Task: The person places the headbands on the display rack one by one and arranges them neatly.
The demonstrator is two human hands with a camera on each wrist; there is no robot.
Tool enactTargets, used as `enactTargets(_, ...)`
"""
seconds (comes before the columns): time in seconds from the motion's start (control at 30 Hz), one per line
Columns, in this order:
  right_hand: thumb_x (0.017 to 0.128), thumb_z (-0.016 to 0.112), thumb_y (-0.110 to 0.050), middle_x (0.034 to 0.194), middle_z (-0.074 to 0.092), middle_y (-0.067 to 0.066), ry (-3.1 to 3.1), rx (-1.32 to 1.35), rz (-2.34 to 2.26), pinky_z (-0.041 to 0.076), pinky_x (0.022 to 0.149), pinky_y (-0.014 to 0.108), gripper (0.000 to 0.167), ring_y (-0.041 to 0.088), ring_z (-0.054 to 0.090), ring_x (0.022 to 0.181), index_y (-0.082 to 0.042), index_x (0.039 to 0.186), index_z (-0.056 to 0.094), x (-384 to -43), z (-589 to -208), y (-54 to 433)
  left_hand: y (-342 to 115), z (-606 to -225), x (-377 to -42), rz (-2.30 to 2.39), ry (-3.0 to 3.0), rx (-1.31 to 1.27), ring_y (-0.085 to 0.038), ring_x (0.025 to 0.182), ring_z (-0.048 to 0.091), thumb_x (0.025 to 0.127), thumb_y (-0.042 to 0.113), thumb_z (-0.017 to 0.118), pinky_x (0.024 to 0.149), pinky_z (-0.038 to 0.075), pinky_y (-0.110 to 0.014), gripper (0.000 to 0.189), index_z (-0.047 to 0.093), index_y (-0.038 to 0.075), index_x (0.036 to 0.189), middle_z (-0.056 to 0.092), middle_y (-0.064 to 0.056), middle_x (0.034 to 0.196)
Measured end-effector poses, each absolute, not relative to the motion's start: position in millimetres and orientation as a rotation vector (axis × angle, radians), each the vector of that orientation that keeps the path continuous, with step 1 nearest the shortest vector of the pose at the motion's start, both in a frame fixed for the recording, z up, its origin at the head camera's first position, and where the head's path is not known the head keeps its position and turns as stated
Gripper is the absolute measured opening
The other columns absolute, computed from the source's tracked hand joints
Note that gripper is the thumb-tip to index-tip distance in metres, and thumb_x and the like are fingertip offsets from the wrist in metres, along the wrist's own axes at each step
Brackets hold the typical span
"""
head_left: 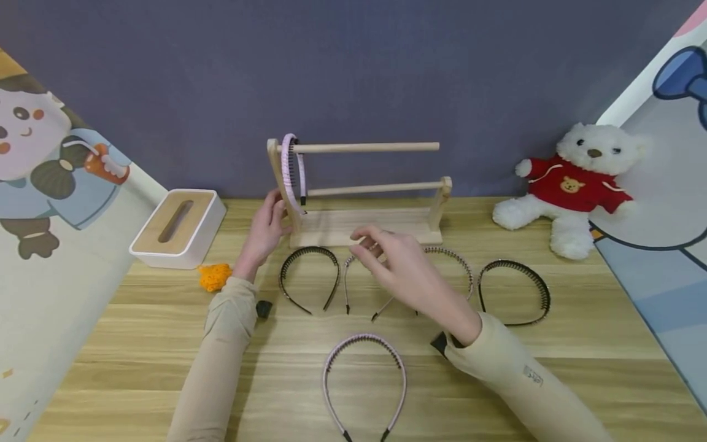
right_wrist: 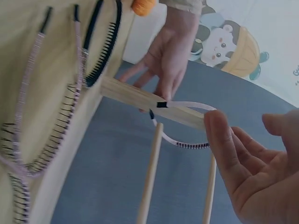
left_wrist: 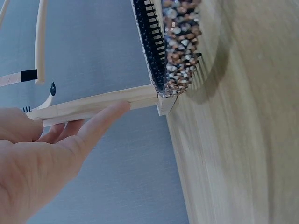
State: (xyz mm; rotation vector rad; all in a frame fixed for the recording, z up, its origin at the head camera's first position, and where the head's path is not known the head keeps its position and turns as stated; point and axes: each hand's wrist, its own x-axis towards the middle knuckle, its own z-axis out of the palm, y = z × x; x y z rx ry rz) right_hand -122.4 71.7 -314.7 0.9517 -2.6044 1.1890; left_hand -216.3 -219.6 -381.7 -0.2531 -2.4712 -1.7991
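Observation:
My left hand [head_left: 266,228] holds the left upright of a wooden two-bar rack [head_left: 367,221], its fingers on both sides of the post [left_wrist: 88,103]. A lavender toothed headband [head_left: 287,166] hangs over the upper bar [head_left: 375,147] at its left end, next to that post. My right hand [head_left: 405,264] is raised in front of the rack with bent, parted fingers and nothing between them. Beneath it, overlapping in the head view, lie light beaded headbands [head_left: 461,264]. A dark headband [head_left: 309,250] lies near my left hand.
Another black headband [head_left: 544,294] lies to the right and a lavender one [head_left: 364,337] near the front. A white tissue box [head_left: 207,236] and an orange crumpled thing [head_left: 214,277] sit at the left. A white teddy bear [head_left: 571,184] in red sits at the right.

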Motion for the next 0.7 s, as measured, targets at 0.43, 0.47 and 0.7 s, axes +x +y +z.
enactTargets(0.43,0.1,0.076,-0.006,0.1,0.078,0.012,-2.768,1.074,1.105,0.062,0.068,0.014,0.033,0.017,0.077,0.083,0.006,0.129,0.066,-91,-359,96,-219,-381,-216,-1.794,-2.482,-0.227,-0.051,0.145,0.044,0.119,0.021,0.03,0.11,0.053,-0.062,0.05,0.032,0.001,0.165,0.038,-0.028,0.163)
enactTargets(0.47,0.099,0.077,-0.005,0.1,0.077,0.012,-2.775,1.075,1.093,0.062,0.069,0.015,0.034,0.017,0.077,0.082,0.006,0.129,0.066,-89,-362,98,-219,-381,-216,-1.795,-2.484,-0.23,-0.051,0.145,0.044,0.119,0.021,0.03,0.11,0.053,-0.062,0.05,0.031,0.001,0.166,0.038,-0.028,0.164)
enactTargets(0.7,0.095,0.082,-0.006,0.097,0.076,0.011,-2.817,1.11,1.04,0.063,0.068,0.018,0.036,0.015,0.073,0.079,0.008,0.124,0.067,-77,-379,106,-220,-380,-215,-1.801,-2.482,-0.235,-0.05,0.146,0.044,0.119,0.02,0.031,0.11,0.052,-0.062,0.05,0.032,0.002,0.166,0.039,-0.027,0.163)
